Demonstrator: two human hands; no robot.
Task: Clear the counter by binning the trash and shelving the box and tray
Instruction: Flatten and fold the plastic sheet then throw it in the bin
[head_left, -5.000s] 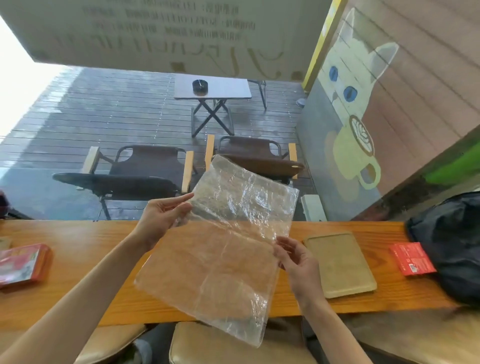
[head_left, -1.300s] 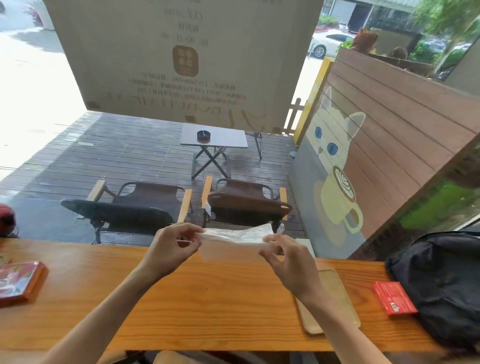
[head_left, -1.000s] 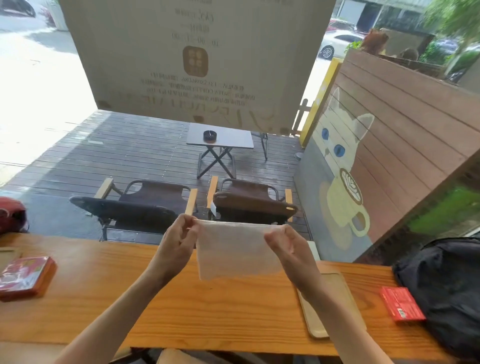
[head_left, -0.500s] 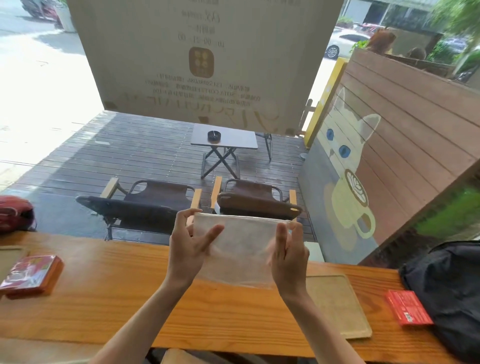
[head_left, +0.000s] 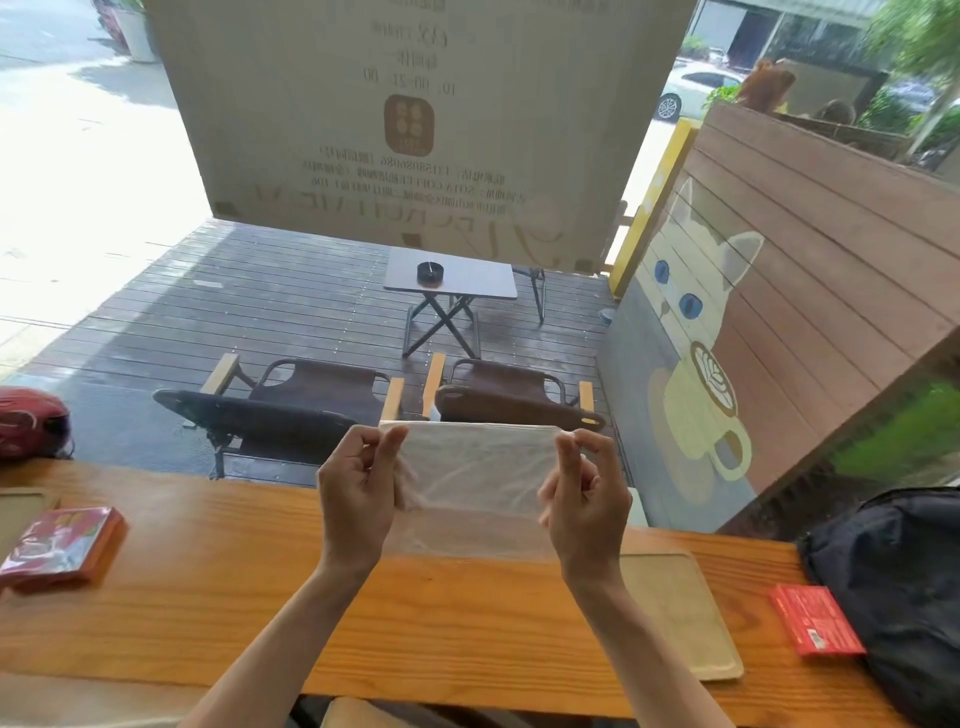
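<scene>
I am pinching the folded clear plastic bag (head_left: 475, 467) taut between my left hand (head_left: 358, 493) and right hand (head_left: 584, 493) above the counter (head_left: 208, 597); folding trash, binning comes next.

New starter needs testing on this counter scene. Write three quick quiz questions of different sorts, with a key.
1. True or false: both hands pinch the clear plastic sheet above the counter.
2. Which lies nearest the right hand? A) wooden tray B) red-wrapped box C) black backpack
3. Fill in: the small red packet lies beside the ____.

Key: 1 true, the left hand and right hand each pinch a top corner. 2 A. 3 backpack.
</scene>
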